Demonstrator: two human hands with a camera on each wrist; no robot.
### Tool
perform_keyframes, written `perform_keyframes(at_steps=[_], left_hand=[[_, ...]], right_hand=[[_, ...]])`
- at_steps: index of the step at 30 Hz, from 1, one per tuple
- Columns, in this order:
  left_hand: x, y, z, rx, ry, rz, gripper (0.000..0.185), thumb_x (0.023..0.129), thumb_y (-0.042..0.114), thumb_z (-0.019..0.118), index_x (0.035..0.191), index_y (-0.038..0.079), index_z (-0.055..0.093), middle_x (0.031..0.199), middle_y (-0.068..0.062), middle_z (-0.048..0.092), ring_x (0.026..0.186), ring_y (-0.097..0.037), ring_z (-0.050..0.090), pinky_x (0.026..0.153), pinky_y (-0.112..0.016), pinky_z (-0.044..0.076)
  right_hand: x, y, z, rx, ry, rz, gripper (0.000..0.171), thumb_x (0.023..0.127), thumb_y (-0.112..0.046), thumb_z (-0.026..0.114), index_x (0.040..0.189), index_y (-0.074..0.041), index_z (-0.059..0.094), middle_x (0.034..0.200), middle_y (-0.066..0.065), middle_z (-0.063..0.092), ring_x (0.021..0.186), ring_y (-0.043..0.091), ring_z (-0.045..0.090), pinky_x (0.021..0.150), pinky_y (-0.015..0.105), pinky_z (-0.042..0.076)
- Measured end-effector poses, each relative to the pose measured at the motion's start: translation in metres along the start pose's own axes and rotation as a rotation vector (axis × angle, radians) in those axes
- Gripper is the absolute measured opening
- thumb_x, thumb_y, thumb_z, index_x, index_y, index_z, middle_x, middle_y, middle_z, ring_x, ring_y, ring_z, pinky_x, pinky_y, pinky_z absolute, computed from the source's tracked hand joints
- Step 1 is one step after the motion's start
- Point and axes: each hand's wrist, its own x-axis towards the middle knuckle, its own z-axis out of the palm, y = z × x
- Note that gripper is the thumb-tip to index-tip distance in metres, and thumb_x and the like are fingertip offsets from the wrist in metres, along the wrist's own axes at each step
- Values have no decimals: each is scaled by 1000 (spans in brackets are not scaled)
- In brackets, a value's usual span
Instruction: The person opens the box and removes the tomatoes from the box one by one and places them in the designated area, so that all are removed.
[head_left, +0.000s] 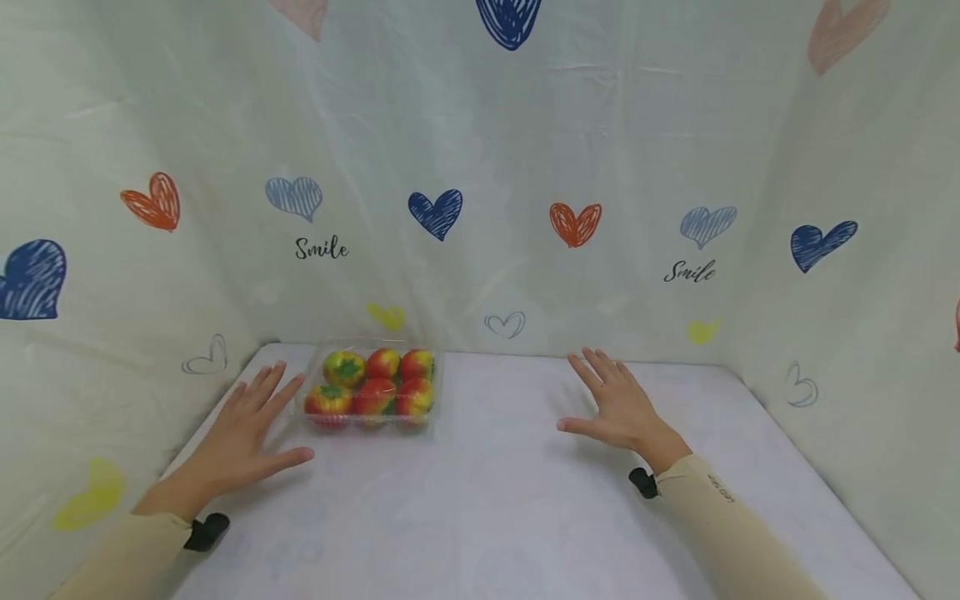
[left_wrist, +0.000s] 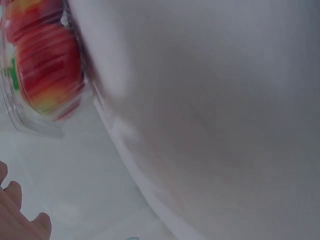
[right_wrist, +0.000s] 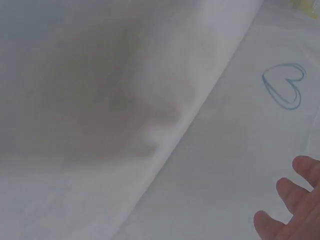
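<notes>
Between the left hand [head_left: 243, 433] and right hand [head_left: 618, 408] the surface [head_left: 487, 500] lies bare. The clear box [head_left: 372, 387] of 6 tomatoes stands near the back curtain [head_left: 480, 167], just beside the left hand; curtain walls close 3 sides.

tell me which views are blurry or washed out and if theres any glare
Head view: sharp, evenly lit, edges bent by the wide lens, faint glare on the clear box. Left wrist view: motion-smeared, tomatoes streaked, fingertips at the corner. Right wrist view: soft, pale and low in contrast, only the blue heart outline fairly crisp.
</notes>
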Motion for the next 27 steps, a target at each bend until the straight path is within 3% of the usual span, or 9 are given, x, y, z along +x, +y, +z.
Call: perform_keyframes(at_steps=[9, 14, 20, 27], left_hand=[[1, 14, 10, -80, 13, -41, 100, 71, 49, 79, 150, 12, 30, 154, -23, 21, 144, -35, 10, 118, -48, 1], [7, 19, 13, -142, -19, -80, 98, 73, 46, 79, 150, 12, 30, 154, -24, 19, 143, -40, 11, 118, -49, 0], [13, 18, 8, -242, -85, -186, 100, 73, 43, 80, 151, 10, 27, 156, -23, 12, 143, -42, 7, 106, -70, 15], [20, 12, 5, -440, -184, -343, 102, 75, 39, 80, 153, 11, 20, 158, -20, -1, 142, -46, 2, 98, -77, 16]], right_hand=[[27, -40, 14, 64, 13, -92, 107, 71, -87, 44, 154, -26, 16, 157, 8, 21, 145, 27, 15, 115, 53, 15], [35, -57, 22, 86, 13, -140, 106, 72, -86, 45, 155, -29, 13, 157, 8, 23, 144, 27, 18, 116, 50, 17], [49, -82, 29, 131, 2, -173, 105, 72, -86, 46, 154, -31, 12, 157, 7, 23, 143, 28, 22, 114, 49, 22], [64, -113, 36, 209, -59, -170, 104, 71, -86, 46, 154, -33, 12, 157, 4, 23, 139, 29, 30, 111, 47, 30]])
